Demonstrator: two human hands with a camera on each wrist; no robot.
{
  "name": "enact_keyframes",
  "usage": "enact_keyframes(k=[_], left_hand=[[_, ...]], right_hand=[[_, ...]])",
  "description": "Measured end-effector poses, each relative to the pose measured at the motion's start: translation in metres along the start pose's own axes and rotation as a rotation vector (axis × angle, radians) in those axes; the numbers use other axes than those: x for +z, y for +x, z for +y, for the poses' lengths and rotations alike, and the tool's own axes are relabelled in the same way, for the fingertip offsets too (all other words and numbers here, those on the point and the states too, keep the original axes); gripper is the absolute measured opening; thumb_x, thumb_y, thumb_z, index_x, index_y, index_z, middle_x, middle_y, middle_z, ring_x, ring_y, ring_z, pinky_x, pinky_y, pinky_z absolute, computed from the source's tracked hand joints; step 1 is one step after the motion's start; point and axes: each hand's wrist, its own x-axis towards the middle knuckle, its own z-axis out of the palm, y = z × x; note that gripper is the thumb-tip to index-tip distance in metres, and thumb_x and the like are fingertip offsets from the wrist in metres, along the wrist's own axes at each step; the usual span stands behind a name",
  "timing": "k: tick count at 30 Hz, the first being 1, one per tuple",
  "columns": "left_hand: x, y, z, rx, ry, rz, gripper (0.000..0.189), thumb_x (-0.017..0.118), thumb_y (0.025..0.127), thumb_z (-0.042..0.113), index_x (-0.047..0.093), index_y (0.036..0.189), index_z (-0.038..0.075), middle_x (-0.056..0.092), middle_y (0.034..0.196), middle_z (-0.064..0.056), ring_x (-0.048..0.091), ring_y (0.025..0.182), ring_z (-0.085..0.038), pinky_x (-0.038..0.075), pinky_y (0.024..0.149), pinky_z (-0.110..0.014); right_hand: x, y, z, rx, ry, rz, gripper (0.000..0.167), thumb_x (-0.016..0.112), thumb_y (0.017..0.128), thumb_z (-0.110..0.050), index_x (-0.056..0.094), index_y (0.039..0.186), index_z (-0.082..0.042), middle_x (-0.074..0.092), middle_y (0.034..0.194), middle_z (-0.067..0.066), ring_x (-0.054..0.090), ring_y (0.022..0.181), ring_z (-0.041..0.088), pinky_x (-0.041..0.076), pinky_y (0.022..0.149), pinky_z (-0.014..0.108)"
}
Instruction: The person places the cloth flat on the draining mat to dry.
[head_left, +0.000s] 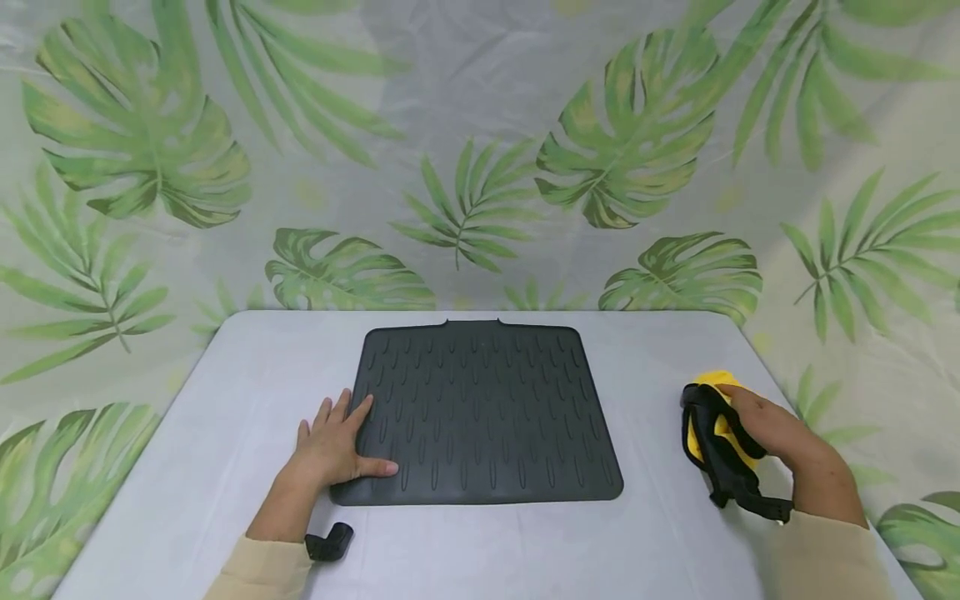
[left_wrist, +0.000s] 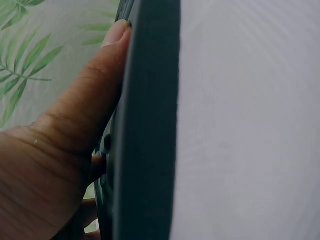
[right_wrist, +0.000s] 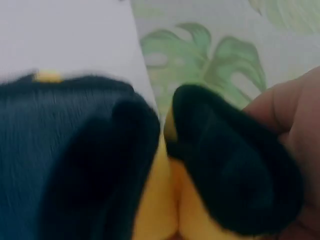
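A dark ribbed rubber mat [head_left: 487,417] lies flat on the white table, with a small raised tab at its far edge. My left hand [head_left: 333,446] rests at its near left corner, fingers spread along the left side and thumb over the top. Close up in the left wrist view, the thumb [left_wrist: 92,97] presses along the mat's thick edge [left_wrist: 147,125]. Well to the right, my right hand [head_left: 780,433] grips a bunched yellow and black cloth [head_left: 716,446]. Its dark folds [right_wrist: 230,165] hide most of the fingers in the right wrist view.
The white table [head_left: 262,358] has rounded far corners. Behind it and at both sides hangs or lies a leaf-print sheet [head_left: 487,100]. A black wrist camera [head_left: 330,542] sits by the left sleeve.
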Motion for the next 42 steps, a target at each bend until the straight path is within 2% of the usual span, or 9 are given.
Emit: enact_keyframes(k=[5, 6, 8, 12, 16, 21, 30, 35, 42], left_hand=[[0.005, -0.002, -0.003, -0.002, -0.008, 0.011, 0.132, 0.084, 0.061, 0.075, 0.029, 0.162, 0.01, 0.015, 0.167, -0.031, 0.012, 0.152, -0.059, 0.015, 0.114, -0.081], [0.005, -0.002, -0.003, -0.005, -0.011, 0.009, 0.131, 0.083, 0.061, 0.075, 0.029, 0.162, 0.011, 0.014, 0.168, -0.03, 0.012, 0.152, -0.059, 0.015, 0.114, -0.081], [0.004, -0.002, -0.003, -0.004, -0.013, 0.009, 0.131, 0.084, 0.061, 0.074, 0.028, 0.162, 0.011, 0.014, 0.168, -0.03, 0.011, 0.152, -0.059, 0.014, 0.114, -0.081], [0.002, 0.0, -0.001, 0.002, -0.02, 0.004, 0.13, 0.084, 0.063, 0.073, 0.027, 0.162, 0.011, 0.013, 0.168, -0.03, 0.01, 0.152, -0.058, 0.014, 0.115, -0.08], [0.002, 0.0, 0.0, 0.004, -0.028, 0.003, 0.13, 0.083, 0.063, 0.074, 0.027, 0.162, 0.012, 0.012, 0.168, -0.029, 0.01, 0.153, -0.058, 0.014, 0.115, -0.08], [0.003, 0.0, -0.001, 0.001, -0.03, 0.004, 0.13, 0.083, 0.063, 0.074, 0.028, 0.162, 0.012, 0.013, 0.169, -0.029, 0.011, 0.153, -0.057, 0.014, 0.116, -0.079], [0.0, -0.002, -0.002, -0.008, -0.031, -0.002, 0.13, 0.084, 0.063, 0.073, 0.027, 0.163, 0.012, 0.012, 0.169, -0.029, 0.01, 0.153, -0.058, 0.013, 0.116, -0.08], [0.0, -0.002, -0.003, -0.01, -0.033, 0.0, 0.131, 0.084, 0.062, 0.073, 0.027, 0.163, 0.012, 0.011, 0.169, -0.029, 0.009, 0.153, -0.058, 0.012, 0.115, -0.08], [0.0, -0.001, -0.001, -0.007, -0.043, -0.002, 0.13, 0.084, 0.063, 0.072, 0.027, 0.163, 0.012, 0.011, 0.169, -0.029, 0.009, 0.153, -0.058, 0.011, 0.116, -0.08]], right_hand=[[-0.001, -0.007, 0.018, -0.066, 0.157, -0.023, 0.058, 0.016, 0.112, -0.027, 0.006, 0.162, 0.002, 0.004, 0.161, 0.043, 0.009, 0.145, 0.067, 0.03, 0.105, 0.078], [0.0, -0.007, 0.02, -0.074, 0.144, -0.025, 0.058, 0.022, 0.112, -0.023, 0.007, 0.163, 0.001, 0.008, 0.161, 0.043, 0.017, 0.144, 0.065, 0.038, 0.102, 0.072], [0.002, -0.007, 0.024, -0.099, 0.078, -0.011, 0.061, 0.035, 0.11, -0.018, 0.012, 0.163, -0.001, 0.013, 0.16, 0.044, 0.027, 0.14, 0.063, 0.042, 0.098, 0.067], [0.011, -0.003, 0.028, -0.113, -0.124, 0.068, 0.079, 0.059, 0.103, -0.035, 0.019, 0.161, -0.001, 0.026, 0.153, 0.047, 0.039, 0.128, 0.063, 0.045, 0.094, 0.069], [0.023, 0.003, 0.027, -0.132, -0.259, 0.187, 0.096, 0.072, 0.093, -0.047, 0.022, 0.158, 0.003, 0.03, 0.148, 0.048, 0.035, 0.127, 0.07, 0.034, 0.095, 0.079], [0.03, 0.008, 0.023, -0.064, -0.326, 0.282, 0.116, 0.075, 0.083, -0.062, 0.014, 0.159, 0.002, 0.03, 0.137, 0.052, 0.033, 0.115, 0.073, 0.034, 0.089, 0.078], [0.045, 0.015, 0.026, 0.02, -0.148, 0.275, 0.128, 0.077, 0.082, -0.063, -0.001, 0.161, 0.002, 0.008, 0.146, 0.054, 0.032, 0.122, 0.074, 0.042, 0.094, 0.078], [0.053, 0.015, 0.017, -0.039, -0.158, 0.341, 0.114, 0.079, 0.086, -0.048, 0.01, 0.159, 0.008, 0.022, 0.147, 0.051, 0.033, 0.127, 0.068, 0.035, 0.099, 0.08], [0.068, 0.01, -0.012, -0.055, -0.209, 0.379, 0.086, 0.075, 0.085, -0.019, 0.029, 0.155, -0.002, 0.044, 0.128, 0.043, 0.057, 0.098, 0.05, 0.052, 0.08, 0.067]])
